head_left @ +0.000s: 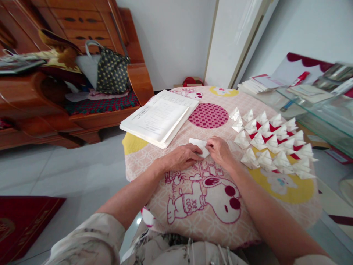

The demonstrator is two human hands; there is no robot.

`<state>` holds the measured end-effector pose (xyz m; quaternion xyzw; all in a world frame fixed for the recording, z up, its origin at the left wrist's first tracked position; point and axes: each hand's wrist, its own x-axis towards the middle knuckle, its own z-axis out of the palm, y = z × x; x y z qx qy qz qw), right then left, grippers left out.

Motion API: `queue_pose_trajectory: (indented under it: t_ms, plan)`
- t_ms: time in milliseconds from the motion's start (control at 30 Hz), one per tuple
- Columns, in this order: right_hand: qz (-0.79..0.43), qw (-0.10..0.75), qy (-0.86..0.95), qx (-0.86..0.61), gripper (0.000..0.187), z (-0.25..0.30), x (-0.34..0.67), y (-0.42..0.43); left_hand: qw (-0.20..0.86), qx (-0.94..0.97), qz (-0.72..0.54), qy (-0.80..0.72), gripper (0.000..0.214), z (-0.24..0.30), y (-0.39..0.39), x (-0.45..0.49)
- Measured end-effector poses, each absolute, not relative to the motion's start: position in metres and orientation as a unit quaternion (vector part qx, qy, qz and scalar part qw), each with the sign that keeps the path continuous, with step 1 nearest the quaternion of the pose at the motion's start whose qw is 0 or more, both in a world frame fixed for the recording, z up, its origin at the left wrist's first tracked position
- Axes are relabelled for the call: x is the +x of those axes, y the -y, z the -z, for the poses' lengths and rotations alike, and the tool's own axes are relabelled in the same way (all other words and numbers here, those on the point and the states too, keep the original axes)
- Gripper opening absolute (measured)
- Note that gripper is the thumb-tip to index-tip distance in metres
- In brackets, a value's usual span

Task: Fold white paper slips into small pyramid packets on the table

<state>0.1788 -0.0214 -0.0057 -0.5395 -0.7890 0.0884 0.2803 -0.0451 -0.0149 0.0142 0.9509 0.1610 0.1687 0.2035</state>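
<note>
A small piece of folded white paper (199,143) lies on the patterned tablecloth (154,187) between my two hands. My left hand (185,155) rests at its left side, fingers bent and pressed together on the near left edge. At the right corner, my right hand (220,150) grips the paper in a pinch between thumb and curled fingers. Beyond the left hand sits a stack of printed white sheets (160,116). Right of my right hand, several rows of pointed folded-paper pieces (266,159) stand on the cloth, with bits of red showing between them.
A glass-topped table (325,106) on the right holds papers, a red marker (301,78) and metal containers. To the left is a carved wooden bench (143,79) with a dark patterned bag (112,70). A red box (24,221) is on the floor at lower left.
</note>
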Motion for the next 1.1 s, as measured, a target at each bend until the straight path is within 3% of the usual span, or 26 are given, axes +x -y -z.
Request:
queue_pose_trajectory:
  t_ms: [767, 1100]
  plan:
    - [-0.052, 0.285, 0.798, -0.529, 0.018, 0.0118, 0.1772, 0.0255, 0.204, 0.952, -0.165, -0.156, 0.031, -0.0150, 0.0141, -0.0449]
    - [-0.051, 0.286, 0.793, -0.535, 0.018, 0.0083, 0.1757, 0.0288, 0.277, 0.926, -0.190, -0.175, 0.030, -0.0174, 0.0068, -0.0427]
